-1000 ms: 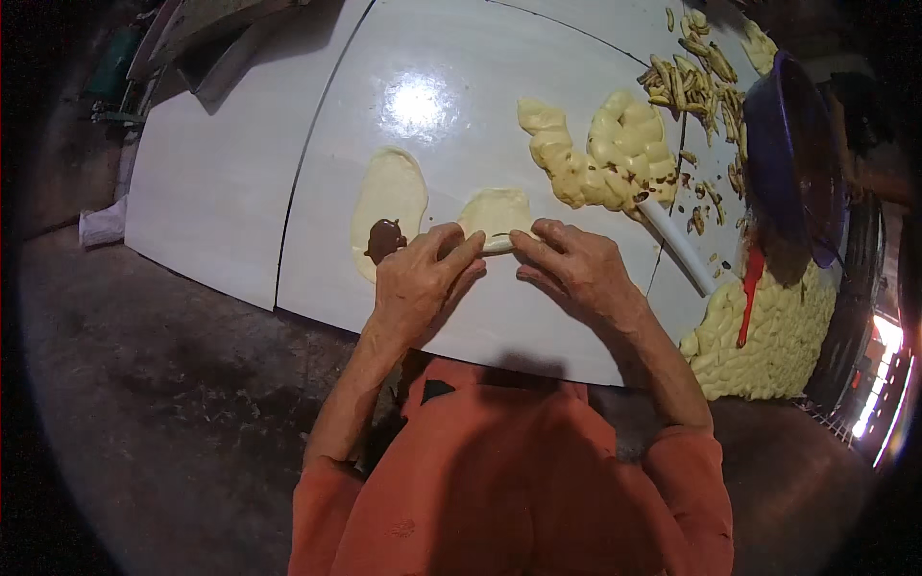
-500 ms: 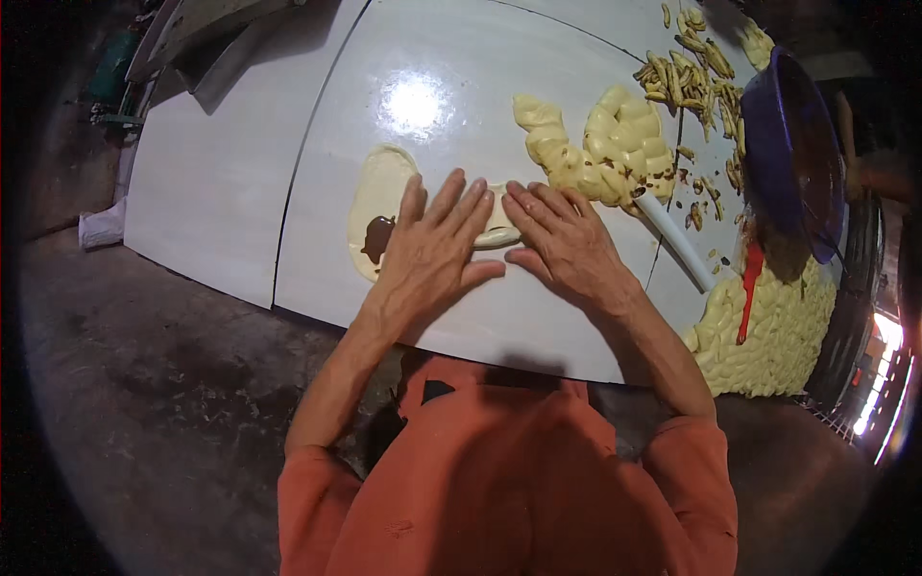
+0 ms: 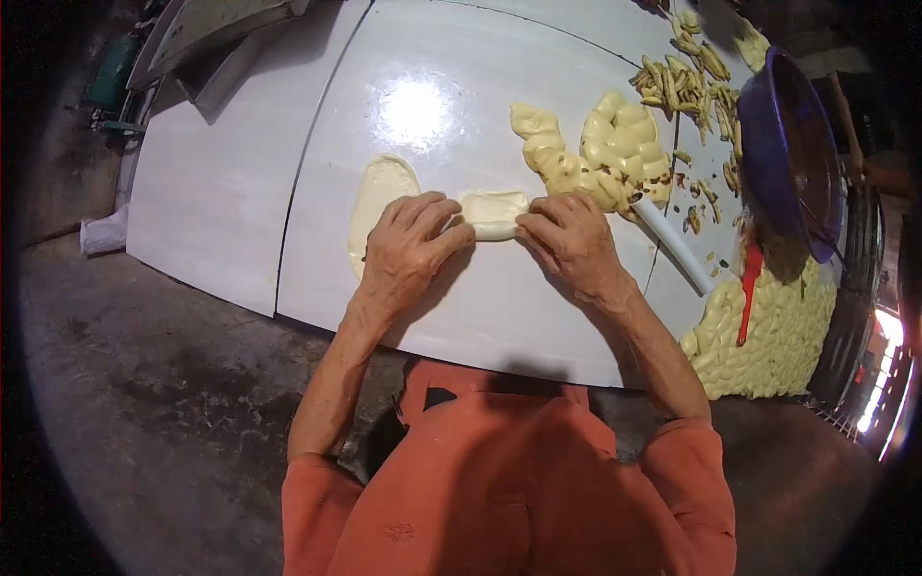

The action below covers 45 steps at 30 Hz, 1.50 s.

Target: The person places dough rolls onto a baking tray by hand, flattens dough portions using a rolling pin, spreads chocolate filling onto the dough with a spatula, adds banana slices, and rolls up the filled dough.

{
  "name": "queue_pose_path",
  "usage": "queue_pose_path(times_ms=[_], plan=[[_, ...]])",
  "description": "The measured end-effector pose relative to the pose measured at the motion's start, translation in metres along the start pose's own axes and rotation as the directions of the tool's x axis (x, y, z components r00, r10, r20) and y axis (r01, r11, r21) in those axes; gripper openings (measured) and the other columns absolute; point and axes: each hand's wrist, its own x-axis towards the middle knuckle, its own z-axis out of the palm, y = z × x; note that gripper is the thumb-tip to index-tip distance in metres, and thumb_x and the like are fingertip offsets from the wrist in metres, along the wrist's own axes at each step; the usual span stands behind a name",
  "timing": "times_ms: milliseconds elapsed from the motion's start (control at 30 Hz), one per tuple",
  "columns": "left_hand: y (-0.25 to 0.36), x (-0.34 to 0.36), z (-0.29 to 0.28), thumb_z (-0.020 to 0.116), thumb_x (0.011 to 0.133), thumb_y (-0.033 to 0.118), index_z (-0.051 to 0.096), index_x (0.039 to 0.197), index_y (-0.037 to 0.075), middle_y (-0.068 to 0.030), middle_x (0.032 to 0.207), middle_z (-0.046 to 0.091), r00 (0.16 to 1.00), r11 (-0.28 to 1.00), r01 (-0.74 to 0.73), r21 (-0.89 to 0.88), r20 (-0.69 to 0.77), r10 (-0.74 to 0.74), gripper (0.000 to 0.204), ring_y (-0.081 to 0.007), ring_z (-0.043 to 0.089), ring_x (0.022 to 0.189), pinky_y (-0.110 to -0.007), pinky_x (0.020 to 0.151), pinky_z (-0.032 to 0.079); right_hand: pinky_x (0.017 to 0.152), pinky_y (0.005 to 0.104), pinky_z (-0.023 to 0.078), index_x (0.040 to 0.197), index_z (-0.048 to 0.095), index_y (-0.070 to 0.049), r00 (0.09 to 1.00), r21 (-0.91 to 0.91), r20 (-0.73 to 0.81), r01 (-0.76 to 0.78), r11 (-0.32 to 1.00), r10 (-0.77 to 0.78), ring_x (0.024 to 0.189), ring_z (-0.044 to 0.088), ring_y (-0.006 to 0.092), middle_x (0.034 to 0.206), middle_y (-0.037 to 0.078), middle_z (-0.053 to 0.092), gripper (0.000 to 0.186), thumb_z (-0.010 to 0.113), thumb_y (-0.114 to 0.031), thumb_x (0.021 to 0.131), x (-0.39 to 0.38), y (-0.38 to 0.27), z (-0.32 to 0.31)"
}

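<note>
Dough piece: one, pale, small point(image 3: 493, 204); lying near the near edge of the surface point(image 3: 216, 206), about midway along it; near side turned into a roll, far part flat.
Left hand point(image 3: 413, 240): fingers curled, thumb pointing inward; closed on the roll's left end.
Right hand point(image 3: 574, 245): matching pose, mirrored; closed on the roll's right end.
Reason for hold: presumably one hand per end to keep the roll straight and even; middle left uncovered.
Forearms: left point(image 3: 336, 374) and right point(image 3: 663, 355), reaching over the near edge, converging; wrists low, backs of hands upward.
Flat oval dough point(image 3: 379, 182): left of the piece, partly under the left hand; perhaps set there to be close by.
Dough heap point(image 3: 624, 144): yellowish, lumpy, toward the far right corner; apparently kept clear of the hands' space.
White tube point(image 3: 677, 245): slanting from the heap toward the right edge.
Purple basin point(image 3: 788, 154): at the right edge.
Lumpy dough mass point(image 3: 759, 341): near right corner; red utensil point(image 3: 749, 302) across it.
</note>
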Motion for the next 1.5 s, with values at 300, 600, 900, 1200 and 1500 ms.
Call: queue_pose_path(times_ms=[300, 600, 900, 1200, 1500], plan=[[0.001, -0.006, 0.000, 0.084, 0.083, 0.014, 0.075, 0.111, 0.012, -0.0037, 0.100, 0.071, 0.996, 0.996, 0.090, 0.023, 0.022, -0.091, 0.029, -0.0242, 0.068, 0.096, -0.042, 0.086, 0.050, 0.086, 0.0413, 0.048, 0.122, 0.068, -0.010, 0.997, -0.087, -0.037, 0.063, 0.994, -0.067, 0.098, 0.065, 0.0220, 0.106, 0.007, 0.065, 0.034, 0.075, -0.016, 0.089, 0.009, -0.004, -0.004], [0.004, 0.005, 0.006, 0.076, 0.090, 0.012, 0.075, 0.112, 0.011, -0.0041, 0.103, 0.071, 0.969, 0.956, 0.249, 0.158, -0.038, -0.246, 0.021, -0.0219, 0.067, 0.097, -0.039, 0.085, 0.047, 0.087, 0.0415, 0.047, 0.127, 0.067, -0.005, 0.998, -0.185, -0.015, 0.060, 0.981, -0.063, 0.097, 0.066, 0.0245, 0.109, 0.009, 0.069, 0.035, 0.070, -0.012, 0.092, 0.013, -0.001, 0.001], [-0.001, 0.011, 0.012, 0.075, 0.094, 0.020, 0.070, 0.127, 0.010, -0.0056, 0.117, 0.069, 0.970, 0.946, 0.226, 0.232, 0.032, -0.239, 0.035, -0.0242, 0.065, 0.104, -0.041, 0.090, 0.046, 0.097, 0.0420, 0.047, 0.128, 0.065, 0.000, 0.997, -0.295, -0.044, 0.052, 0.954, -0.068, 0.111, 0.065, 0.0255, 0.121, 0.012, 0.069, 0.038, 0.070, -0.014, 0.093, 0.019, 0.000, 0.007], [0.001, 0.036, 0.011, 0.074, 0.089, 0.010, 0.072, 0.110, 0.006, -0.0093, 0.095, 0.068, 0.981, 0.981, 0.191, 0.020, 0.037, -0.192, 0.021, -0.0299, 0.065, 0.088, -0.044, 0.077, 0.049, 0.093, 0.0433, 0.049, 0.123, 0.065, 0.000, 1.000, -0.052, -0.002, 0.029, 0.998, -0.030, 0.103, 0.066, 0.0280, 0.110, 0.011, 0.070, 0.031, 0.068, -0.009, 0.093, 0.025, 0.006, 0.011], [0.054, 0.050, 0.013, 0.078, 0.088, 0.010, 0.074, 0.114, 0.008, -0.0107, 0.102, 0.072, 0.968, 0.960, 0.167, -0.226, 0.222, -0.116, 0.026, -0.0319, 0.070, 0.091, -0.043, 0.079, 0.056, 0.079, 0.0426, 0.052, 0.113, 0.070, -0.002, 0.997, 0.328, 0.031, -0.074, 0.942, 0.068, 0.088, 0.067, 0.0307, 0.094, 0.012, 0.069, 0.025, 0.071, -0.005, 0.088, -0.029, 0.032, -0.072]])
